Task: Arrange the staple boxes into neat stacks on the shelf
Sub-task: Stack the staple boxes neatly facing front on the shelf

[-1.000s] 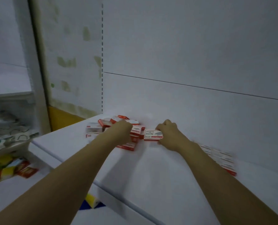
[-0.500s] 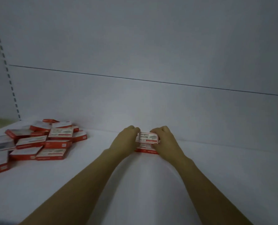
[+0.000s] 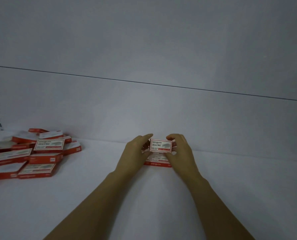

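White shelf (image 3: pixel 231 196) carried a small stack. Left hand (image 3: pixel 135 156) and right hand (image 3: pixel 180 153) pinched the top staple box (image 3: pixel 160 145) by its ends, above the lower box (image 3: pixel 157 161). Loose boxes (image 3: pixel 31 153) lay heaped well to the left.

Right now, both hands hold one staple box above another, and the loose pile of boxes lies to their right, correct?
Not quite: the head view shows the loose pile to their left. The left hand and right hand do hold one staple box above the lower box.
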The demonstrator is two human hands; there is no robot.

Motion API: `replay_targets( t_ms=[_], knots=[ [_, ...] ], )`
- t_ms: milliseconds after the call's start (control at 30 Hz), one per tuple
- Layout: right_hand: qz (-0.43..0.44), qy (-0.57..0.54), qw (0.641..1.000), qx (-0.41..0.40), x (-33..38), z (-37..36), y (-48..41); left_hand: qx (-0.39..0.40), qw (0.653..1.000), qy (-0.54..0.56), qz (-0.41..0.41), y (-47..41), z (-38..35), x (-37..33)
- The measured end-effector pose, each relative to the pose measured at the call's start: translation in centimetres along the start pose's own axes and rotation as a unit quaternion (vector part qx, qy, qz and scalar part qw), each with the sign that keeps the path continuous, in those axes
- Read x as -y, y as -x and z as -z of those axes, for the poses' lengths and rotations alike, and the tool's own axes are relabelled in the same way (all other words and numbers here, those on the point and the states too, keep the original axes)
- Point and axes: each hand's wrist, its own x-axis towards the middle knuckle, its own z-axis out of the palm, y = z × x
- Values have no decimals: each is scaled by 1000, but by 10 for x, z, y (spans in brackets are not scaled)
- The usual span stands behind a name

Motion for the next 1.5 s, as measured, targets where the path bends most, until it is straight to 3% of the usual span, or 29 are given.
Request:
replay_targets(
  t_ms=[133, 333, 467, 600, 767, 1000, 1233, 1400, 1500],
  knots=[
    [5, -22, 1000, 7, 4, 4, -4, 2, 1000, 22, 16, -3, 6, 2],
    [-101, -173, 972, 118, 8, 32, -5, 78, 989, 91, 83, -5, 21, -2],
    [-138, -233, 954, 127, 6, 43, -1, 128, 955, 224, 147, -4, 30, -9],
    [-195, -314, 919, 137, 7, 38, -1, 129, 918, 308, 217, -6, 29, -9],
    [-275, -325, 893, 145, 10, 29, -1, 136, 906, 288, 278, -7, 29, -9],
    [-328, -301, 884, 143, 10, 26, 2, 159, 893, 277, 317, -6, 28, -13],
    [-286, -333, 888, 136, 9, 28, 1, 177, 877, 322, 309, -8, 29, -8],
    [-189, -262, 941, 97, 19, 33, 5, 214, 856, 394, 256, -6, 35, 0],
    [-132, -200, 968, 75, 32, 30, 8, 213, 879, 375, 205, -3, 33, 2]
  ],
)
